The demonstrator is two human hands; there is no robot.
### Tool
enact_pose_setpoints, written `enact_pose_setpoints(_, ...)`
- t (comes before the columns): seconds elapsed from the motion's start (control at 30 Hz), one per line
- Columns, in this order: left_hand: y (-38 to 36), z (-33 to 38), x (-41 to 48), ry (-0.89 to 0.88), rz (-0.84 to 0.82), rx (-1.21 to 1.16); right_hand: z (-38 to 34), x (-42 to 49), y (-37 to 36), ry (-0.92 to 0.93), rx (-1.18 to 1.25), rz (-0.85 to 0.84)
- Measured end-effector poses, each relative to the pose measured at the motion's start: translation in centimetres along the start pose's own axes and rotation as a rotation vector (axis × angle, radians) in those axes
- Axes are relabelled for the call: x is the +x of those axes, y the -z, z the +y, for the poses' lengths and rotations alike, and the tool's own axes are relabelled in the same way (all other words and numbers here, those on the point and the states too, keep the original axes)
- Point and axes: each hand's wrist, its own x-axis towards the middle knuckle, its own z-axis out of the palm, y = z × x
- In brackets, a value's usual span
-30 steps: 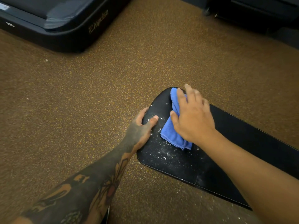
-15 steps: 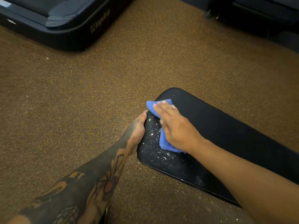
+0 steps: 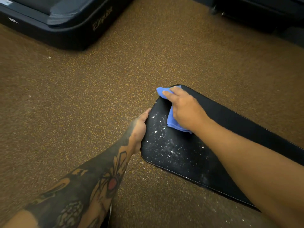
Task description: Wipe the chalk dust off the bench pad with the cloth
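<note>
Both hands are on the bench pad (image 3: 222, 129). From my seat I see the right hand (image 3: 184, 109) lying flat and spread, palm down, pressing the blue cloth (image 3: 172, 122) onto the pad close to its rounded far end; the fingers are stretched out over the cloth rather than curled round it, and a corner of the cloth pokes past the pad's edge just beyond the fingertips. The left hand (image 3: 139, 129), on a tattooed forearm, is curled over the pad's left edge, gripping it, with the thumb side up against the black surface; I cannot see the fingers under the rim.

White chalk dust (image 3: 164, 145) speckles the pad between the left hand and the cloth, and trails nearer to me along the pad beneath the right forearm. The stretch of pad to the right of the right hand looks clean and black. Brown speckled floor (image 3: 98, 96) surrounds the pad, with a few white flecks beside the pad's near edge. A dark treadmill base (image 3: 65, 30) sits well beyond the pad, to the left.
</note>
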Motion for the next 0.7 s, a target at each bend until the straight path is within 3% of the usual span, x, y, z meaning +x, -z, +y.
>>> enact_pose_setpoints(0.13,0.3,-0.2,0.0,0.018,0.024,0.018,-2.3,-1.5,-1.5,0.277,0.001,-0.151)
enact_pose_setpoints(0.3,0.7,-0.1,0.1,0.001,0.014,-0.108,-0.9,1.4,-0.3,0.079,-0.014,-0.01)
enact_pose_setpoints(0.43,0.9,-0.2,0.1,0.006,-0.014,-0.188,-2.7,-1.4,-0.5,0.367,-0.003,-0.201)
enact_pose_setpoints(0.6,0.9,-0.4,0.5,0.028,0.058,-0.225,0.3,1.2,0.7,0.087,-0.02,-0.059)
enact_pose_setpoints(0.7,1.0,-0.4,0.5,0.054,0.015,-0.21,-2.2,-2.2,-0.6,0.293,0.004,-0.13)
